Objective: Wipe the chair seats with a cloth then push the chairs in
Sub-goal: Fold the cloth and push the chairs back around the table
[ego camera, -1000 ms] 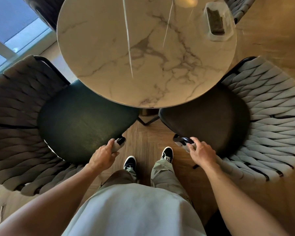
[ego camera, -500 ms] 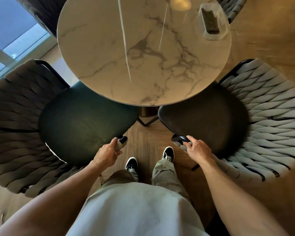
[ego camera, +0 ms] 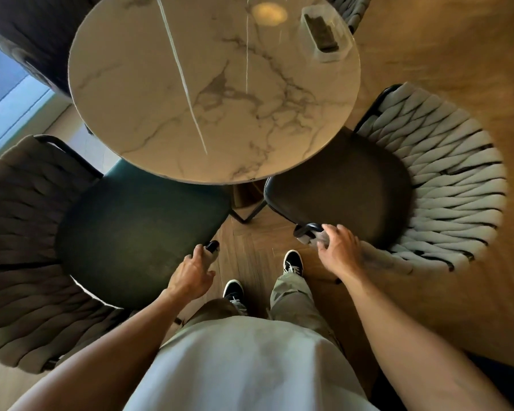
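A round white marble-patterned table (ego camera: 214, 84) is filling the far middle of the scene, its near edge overhanging two seats. On the left, a chair with a woven grey-brown backrest and dark green round seat (ego camera: 131, 229) is sitting with the far part of its seat tucked under the table edge. On the right, a chair with a pale grey woven backrest and black round seat (ego camera: 347, 188) is sitting likewise, its far edge under the tabletop. A person in a light grey shirt and olive trousers is standing between the two chairs on the brown wooden herringbone floor (ego camera: 250, 241), black-and-white sneakers (ego camera: 293, 262) pointing toward the table.

The left hand (ego camera: 190, 277) is curling around the near end of the left chair's armrest, where a black frame tip shows past the knuckles. The right hand (ego camera: 336, 247) is resting on the near end of the right chair's armrest, fingers bent over the woven strap beside the black frame tip.

At the table's far right, a clear plastic rectangular tray (ego camera: 324, 31) is holding a dark folded cloth (ego camera: 321, 32).
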Demonstrator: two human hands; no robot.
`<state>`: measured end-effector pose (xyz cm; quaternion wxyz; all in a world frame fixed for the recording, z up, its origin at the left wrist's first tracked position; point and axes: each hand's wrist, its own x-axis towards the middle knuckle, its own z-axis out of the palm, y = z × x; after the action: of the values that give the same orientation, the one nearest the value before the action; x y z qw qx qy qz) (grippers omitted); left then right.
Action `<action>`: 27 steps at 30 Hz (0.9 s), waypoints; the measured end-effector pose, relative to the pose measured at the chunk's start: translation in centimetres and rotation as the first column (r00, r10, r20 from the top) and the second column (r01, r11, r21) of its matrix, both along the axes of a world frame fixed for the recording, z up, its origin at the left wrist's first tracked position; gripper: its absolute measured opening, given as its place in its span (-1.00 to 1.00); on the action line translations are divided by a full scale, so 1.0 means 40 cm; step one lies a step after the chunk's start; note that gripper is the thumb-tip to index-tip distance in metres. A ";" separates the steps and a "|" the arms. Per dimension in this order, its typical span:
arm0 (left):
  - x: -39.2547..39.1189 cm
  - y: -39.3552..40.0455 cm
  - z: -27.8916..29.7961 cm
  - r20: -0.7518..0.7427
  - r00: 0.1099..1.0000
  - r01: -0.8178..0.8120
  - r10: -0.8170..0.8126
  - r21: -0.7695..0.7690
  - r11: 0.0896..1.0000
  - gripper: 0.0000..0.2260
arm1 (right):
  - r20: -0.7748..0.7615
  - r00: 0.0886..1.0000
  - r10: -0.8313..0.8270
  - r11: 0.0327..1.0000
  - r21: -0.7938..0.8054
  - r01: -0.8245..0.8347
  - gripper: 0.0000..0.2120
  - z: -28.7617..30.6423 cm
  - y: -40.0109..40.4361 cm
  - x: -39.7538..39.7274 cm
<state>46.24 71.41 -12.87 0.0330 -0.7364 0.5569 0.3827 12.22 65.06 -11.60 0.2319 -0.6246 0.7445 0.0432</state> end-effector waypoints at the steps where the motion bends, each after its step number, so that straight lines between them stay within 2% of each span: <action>1: 0.000 0.005 0.001 0.003 1.000 0.006 -0.006 -0.010 1.000 -0.44 | 0.035 0.999 -0.024 0.999 -0.033 0.025 -0.52 0.003 0.015 0.004; 4: 0.000 0.022 0.007 0.016 0.999 0.031 -0.031 -0.023 0.999 -0.33 | 0.178 0.978 -0.110 0.988 -0.088 0.127 -0.54 0.019 0.069 0.017; 6: -0.006 0.029 0.017 0.028 0.999 0.043 -0.042 -0.046 0.998 -0.32 | 0.218 0.963 -0.161 0.981 -0.072 0.180 -0.57 0.026 0.114 0.016; 14: -0.099 0.059 0.057 0.174 0.960 0.240 -0.219 -0.112 0.964 -0.35 | 0.229 0.896 -0.380 0.921 0.189 0.341 -0.69 -0.001 0.303 -0.071; 20: -0.284 0.085 0.075 0.068 0.931 0.363 -0.359 -0.061 0.930 -0.71 | 0.264 0.830 -0.491 0.867 0.245 0.435 -0.74 0.013 0.416 -0.212; 27: -0.594 0.177 0.101 -0.147 0.905 0.406 -0.400 0.011 0.914 -0.78 | 0.307 0.771 -0.558 0.829 0.255 0.498 -0.74 0.050 0.587 -0.432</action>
<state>22.48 78.49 -8.82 0.0869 -0.5757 0.6899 0.4301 -5.04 88.54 -9.59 0.4189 -0.3657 0.8270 -0.0829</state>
